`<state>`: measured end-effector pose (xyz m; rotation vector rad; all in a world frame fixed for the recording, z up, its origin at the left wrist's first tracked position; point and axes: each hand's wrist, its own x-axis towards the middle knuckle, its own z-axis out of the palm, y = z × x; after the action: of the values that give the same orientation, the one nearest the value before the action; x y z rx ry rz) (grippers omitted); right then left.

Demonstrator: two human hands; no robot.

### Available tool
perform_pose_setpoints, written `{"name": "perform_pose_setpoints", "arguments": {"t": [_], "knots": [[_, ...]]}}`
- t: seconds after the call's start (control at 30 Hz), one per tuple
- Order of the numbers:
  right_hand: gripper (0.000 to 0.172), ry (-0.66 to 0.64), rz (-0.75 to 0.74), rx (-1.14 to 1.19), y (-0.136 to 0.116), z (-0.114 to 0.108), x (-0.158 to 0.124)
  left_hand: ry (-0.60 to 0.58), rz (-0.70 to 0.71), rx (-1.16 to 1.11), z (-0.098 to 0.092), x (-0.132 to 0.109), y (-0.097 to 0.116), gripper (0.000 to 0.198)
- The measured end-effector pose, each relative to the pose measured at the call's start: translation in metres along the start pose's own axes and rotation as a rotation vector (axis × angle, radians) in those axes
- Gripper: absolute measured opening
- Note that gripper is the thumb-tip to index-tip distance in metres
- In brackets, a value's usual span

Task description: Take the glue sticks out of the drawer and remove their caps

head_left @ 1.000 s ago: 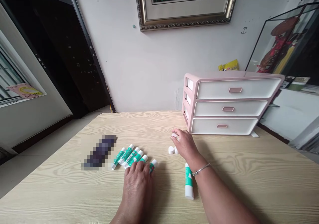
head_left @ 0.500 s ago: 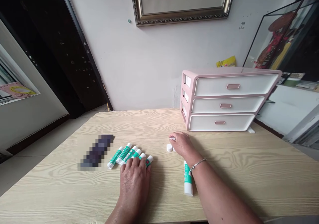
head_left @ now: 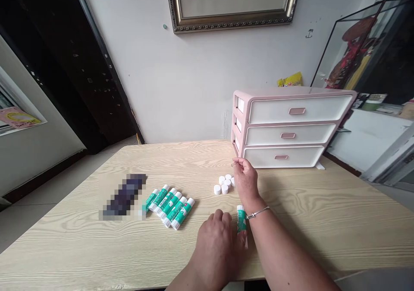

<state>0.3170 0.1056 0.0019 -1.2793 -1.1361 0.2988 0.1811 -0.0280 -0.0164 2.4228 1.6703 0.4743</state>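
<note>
Several green and white glue sticks (head_left: 173, 205) lie side by side, slanted, at the left centre of the wooden table. One more glue stick (head_left: 241, 219) lies apart at the right, pointing away from me. My left hand (head_left: 217, 241) is beside it, with the thumb at its near end and the fingers curled down; whether it grips the stick is hidden. My right hand (head_left: 246, 181) is raised beyond, fingertips pinched together near the drawer unit; anything between them is too small to tell. Several white caps (head_left: 225, 184) sit clustered just left of my right hand.
A pink and white three-drawer unit (head_left: 287, 135) stands at the table's back right, a yellow packet (head_left: 291, 79) behind it. A blurred dark object (head_left: 126, 196) lies left of the glue sticks. The wooden table (head_left: 80, 248) reaches the wall, where a framed picture hangs.
My left hand has left the row of glue sticks and moved right to the separate one. My right hand has lifted up and away from the white caps, uncovering more of them.
</note>
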Motion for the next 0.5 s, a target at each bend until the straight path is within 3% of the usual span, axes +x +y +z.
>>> {"name": "perform_pose_setpoints", "arguments": {"t": [0.13,0.3,0.4,0.5], "knots": [[0.024,0.000,0.034,0.034,-0.005,-0.002,-0.002,-0.059,0.008,-0.016,-0.005,0.014,0.018,0.029],[0.024,-0.007,0.039,0.048,-0.010,-0.003,-0.004,-0.120,-0.016,-0.053,-0.016,0.021,0.024,0.025],[0.025,-0.001,0.036,0.059,-0.016,-0.006,-0.004,-0.127,-0.116,-0.136,-0.030,0.018,0.016,0.024],[0.025,-0.061,0.005,0.044,-0.027,-0.009,-0.008,-0.054,-0.163,-0.286,-0.043,0.012,-0.004,0.022]]}}
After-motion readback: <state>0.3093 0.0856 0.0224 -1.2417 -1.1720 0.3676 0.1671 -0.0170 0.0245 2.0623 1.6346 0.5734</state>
